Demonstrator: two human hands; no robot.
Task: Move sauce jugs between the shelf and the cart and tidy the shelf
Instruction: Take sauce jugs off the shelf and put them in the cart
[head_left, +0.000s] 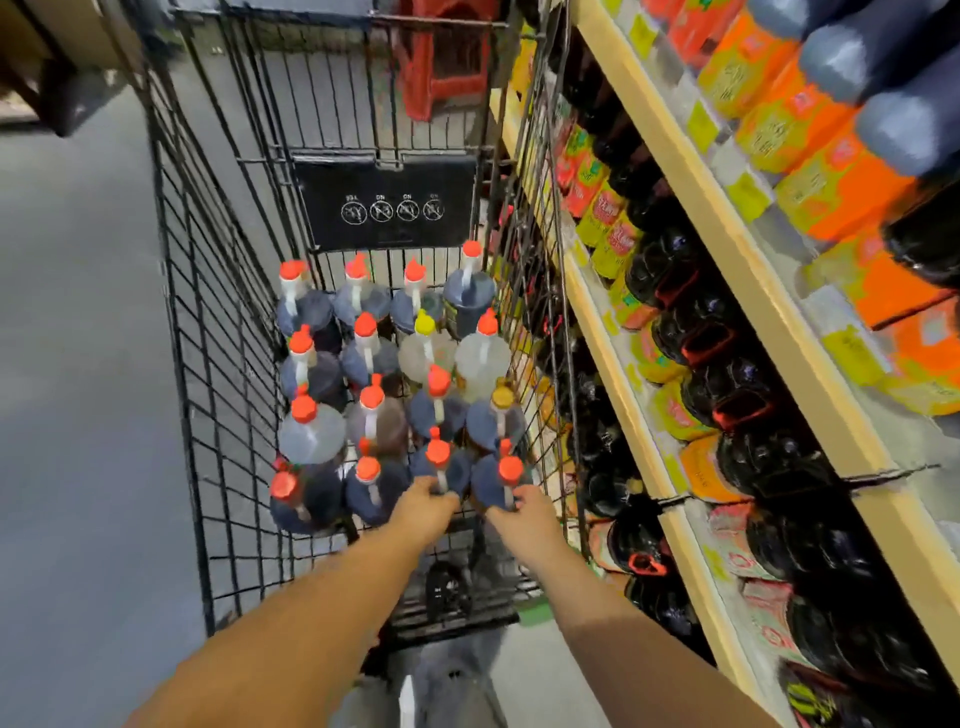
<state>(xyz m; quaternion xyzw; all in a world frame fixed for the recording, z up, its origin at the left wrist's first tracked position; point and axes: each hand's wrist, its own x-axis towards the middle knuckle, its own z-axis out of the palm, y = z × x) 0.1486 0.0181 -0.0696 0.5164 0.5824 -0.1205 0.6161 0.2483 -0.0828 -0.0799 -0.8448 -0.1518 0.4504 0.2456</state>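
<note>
Your left hand (423, 506) and right hand (524, 512) each close around 1 near-row jug's handle, likely for a paired lift. The cart (208, 364) stands just beside the shelf (691, 171), keeping transfers short.

Shop aisle: stocked price-tagged shelf (691, 171), wire cart (218, 364)

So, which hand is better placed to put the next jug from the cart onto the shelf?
Probably the right hand. It grips a dark jug beside the cart's right wall, nearest the shelf. The left hand would have to cross over it.
</note>
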